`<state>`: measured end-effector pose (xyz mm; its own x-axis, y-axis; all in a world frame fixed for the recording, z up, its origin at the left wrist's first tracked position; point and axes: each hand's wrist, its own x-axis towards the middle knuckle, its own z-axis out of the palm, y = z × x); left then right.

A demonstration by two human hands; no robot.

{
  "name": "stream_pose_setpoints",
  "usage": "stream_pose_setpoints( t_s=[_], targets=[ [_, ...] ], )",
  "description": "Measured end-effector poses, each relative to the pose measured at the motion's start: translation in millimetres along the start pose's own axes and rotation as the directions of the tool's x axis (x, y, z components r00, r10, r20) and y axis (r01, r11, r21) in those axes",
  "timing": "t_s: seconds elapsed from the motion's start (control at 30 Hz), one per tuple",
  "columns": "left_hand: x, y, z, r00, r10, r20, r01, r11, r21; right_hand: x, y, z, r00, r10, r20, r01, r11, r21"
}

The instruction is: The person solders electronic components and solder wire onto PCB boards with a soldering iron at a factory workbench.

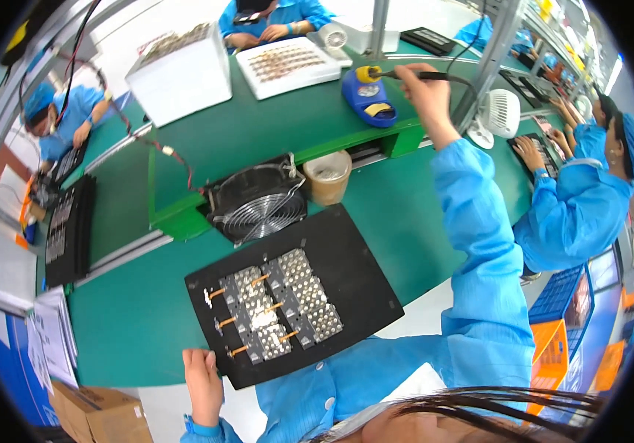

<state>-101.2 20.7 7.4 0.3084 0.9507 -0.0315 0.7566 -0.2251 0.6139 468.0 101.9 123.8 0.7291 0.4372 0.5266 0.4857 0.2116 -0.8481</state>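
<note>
My right hand is stretched out over the raised green shelf, closed round a soldering iron. The iron's front end is in the yellow round top of a blue soldering-iron stand. My left hand has its fingers bent at the near left corner of a black tray and appears to grip that edge. The tray lies tilted on the bench before me. On it sit several small circuit boards with shiny round metal spots and short orange flex strips.
Behind the tray stand a black fan with a wire guard and a tan cup. A white box and a white foam tray of small parts are on the shelf. A small white fan stands right, near a co-worker.
</note>
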Motion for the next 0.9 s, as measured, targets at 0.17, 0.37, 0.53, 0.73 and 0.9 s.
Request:
stream_pose_setpoints(
  t_s=[0.17, 0.37, 0.53, 0.73, 0.9],
  targets=[
    [-10, -52, 7, 1.0, 0.002, 0.026, 0.004, 0.975, -0.223, 15, 18, 31, 0.992, 0.113, 0.055, -0.108, 0.991, -0.081],
    [-26, -61, -3, 0.946, -0.122, 0.3, 0.242, 0.883, -0.402, 1, 37, 33, 0.982, 0.109, 0.156, -0.122, 0.989, 0.078],
    [-29, -70, -9, 0.891, -0.134, 0.433, 0.404, 0.668, -0.625, -40, 29, 31, 0.958, 0.031, 0.284, -0.087, 0.979, 0.185],
    [-26, -61, -7, 0.901, -0.182, 0.393, 0.43, 0.487, -0.761, -131, -27, 0, 0.875, -0.145, 0.461, 0.198, 0.978, -0.068],
    [-38, -14, -16, 0.9, -0.385, 0.207, 0.303, 0.208, -0.93, -195, -52, -39, 0.504, 0.212, 0.837, 0.15, 0.933, -0.327]
  ],
)
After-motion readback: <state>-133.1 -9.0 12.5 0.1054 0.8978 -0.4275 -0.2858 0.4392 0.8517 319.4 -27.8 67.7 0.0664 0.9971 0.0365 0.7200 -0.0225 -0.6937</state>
